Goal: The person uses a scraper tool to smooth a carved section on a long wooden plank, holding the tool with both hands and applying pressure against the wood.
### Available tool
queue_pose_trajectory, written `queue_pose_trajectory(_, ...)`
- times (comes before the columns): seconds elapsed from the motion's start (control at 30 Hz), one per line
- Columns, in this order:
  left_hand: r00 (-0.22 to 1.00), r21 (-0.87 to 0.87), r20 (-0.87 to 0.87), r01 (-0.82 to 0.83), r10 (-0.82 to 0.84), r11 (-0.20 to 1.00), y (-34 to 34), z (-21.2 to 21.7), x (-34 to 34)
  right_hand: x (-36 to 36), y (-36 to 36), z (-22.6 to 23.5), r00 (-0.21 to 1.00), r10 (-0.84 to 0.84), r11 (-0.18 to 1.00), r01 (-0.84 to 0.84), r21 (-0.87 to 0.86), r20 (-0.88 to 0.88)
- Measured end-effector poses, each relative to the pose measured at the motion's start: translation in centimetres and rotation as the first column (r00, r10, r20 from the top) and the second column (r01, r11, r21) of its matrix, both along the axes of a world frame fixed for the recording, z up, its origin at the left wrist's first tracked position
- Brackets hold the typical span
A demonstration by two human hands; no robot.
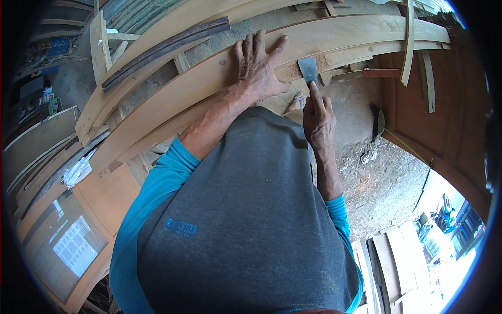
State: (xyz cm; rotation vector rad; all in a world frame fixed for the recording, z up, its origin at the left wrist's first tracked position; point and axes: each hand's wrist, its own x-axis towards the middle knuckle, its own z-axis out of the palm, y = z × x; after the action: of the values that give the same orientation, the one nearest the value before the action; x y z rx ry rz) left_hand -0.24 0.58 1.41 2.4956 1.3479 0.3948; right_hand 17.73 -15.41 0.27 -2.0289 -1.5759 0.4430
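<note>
A long, pale brown wooden board (345,35) runs across in front of me. My left hand (258,67) lies on it with the fingers spread and the palm down, holding nothing. In my right hand (319,118) is a putty knife (308,69) with a wide, flat metal blade. My index finger stretches along it toward the blade, and the other fingers curl round the handle, which they mostly hide. The blade's wide end rests at the board's near edge, beside a patch of brownish dust or filler.
Beyond the board lie another plank and a dark grooved strip (167,52). A narrow wooden slat (407,47) crosses the board's right end. Brown panelled wood (434,120) stands at right, a glazed wooden frame (73,240) at lower left. Debris litters the floor (376,183).
</note>
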Motion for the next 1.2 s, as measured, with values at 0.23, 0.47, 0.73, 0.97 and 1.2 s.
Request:
queue_pose_trajectory(0.23, 1.000, 0.002, -0.015, -0.009, 0.009, 1.000, -0.1, 0.0, 0.2, -0.3, 0.0, 0.0, 1.000, 0.000, 1.000, 0.000, 0.007, -0.016)
queue_pose_trajectory(0.47, 1.000, 0.007, 0.012, -0.004, 0.004, 1.000, -0.1, 0.1, 0.2, -0.9, 0.0, 0.4, 1.000, -0.007, 1.000, 0.007, -0.016, -0.007)
queue_pose_trajectory(0.73, 1.000, -0.051, -0.019, -0.005, 0.004, 0.999, -0.1, 1.4, 0.1, -1.7, -0.4, -0.1, 0.999, 0.034, 0.993, -0.030, 0.114, -0.036)
queue_pose_trajectory(0.97, 0.987, 0.002, -0.160, 0.017, -0.016, 1.000, -0.2, 2.7, 0.6, -0.8, -0.7, -1.6, 0.994, -0.083, 0.983, 0.092, 0.157, -0.067)
queue_pose_trajectory(1.2, 0.972, 0.043, -0.234, 0.005, 0.005, 0.999, -0.8, 1.9, 1.0, -1.1, -0.6, -1.1, 0.987, -0.097, 0.989, 0.109, 0.097, -0.128)
